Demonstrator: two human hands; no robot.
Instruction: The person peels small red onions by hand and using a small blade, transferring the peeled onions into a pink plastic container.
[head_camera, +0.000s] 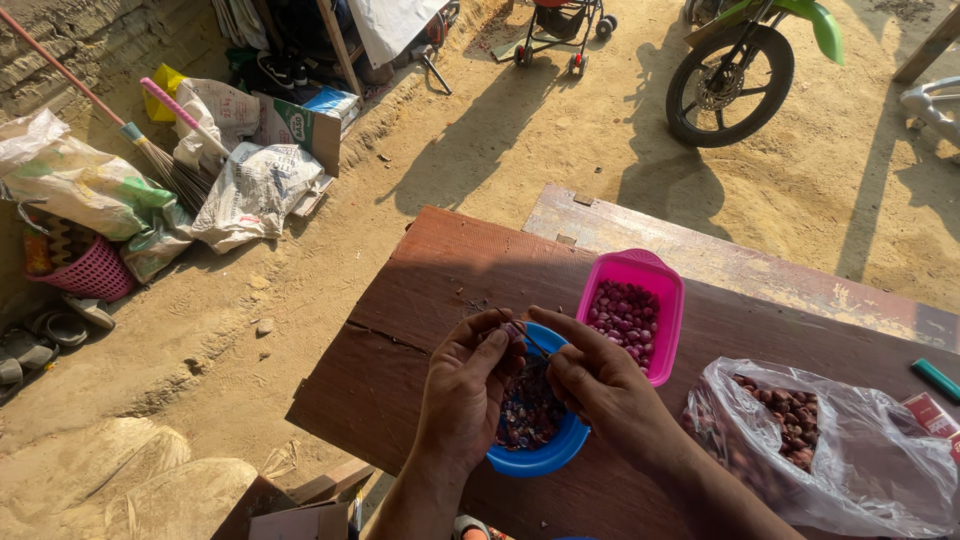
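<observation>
the left hand (468, 385) and right hand (598, 378) sit nearest the camera, both raised over a blue bowl (545, 455) on a brown wooden table (400, 350). the fingertips of the 2 hands meet above the bowl's 12 o'clock rim and pinch 1 small reddish seed (514, 330); a thin strip of skin or stalk seems to trail from it toward the right thumb, though it is too small to be sure. both hands are curled in a pinching hold, not clenched flat and not released.

the bowl holds a dark mix of bits, apparently peelings, covering its bottom. at 1 o'clock from the bowl, just beside it, a pink rectangular tub (640, 275) carries a good layer of pale reddish seeds, roughly a third to half full by my judgement. at 3 o'clock lies a clear plastic bag (850, 470) with many darker seeds inside, so a large share looks yet to be handled.

count: 2 hands, 1 bowl, 1 tub, 1 bag, 1 seed in the fingers; loose seeds too many to count. beyond the table, at 12 to 1 o'clock on the sandy ground, stands 1 motorbike (735, 75); at 10 o'clock lie sacks (255, 190) and 1 pink basket (85, 270).
</observation>
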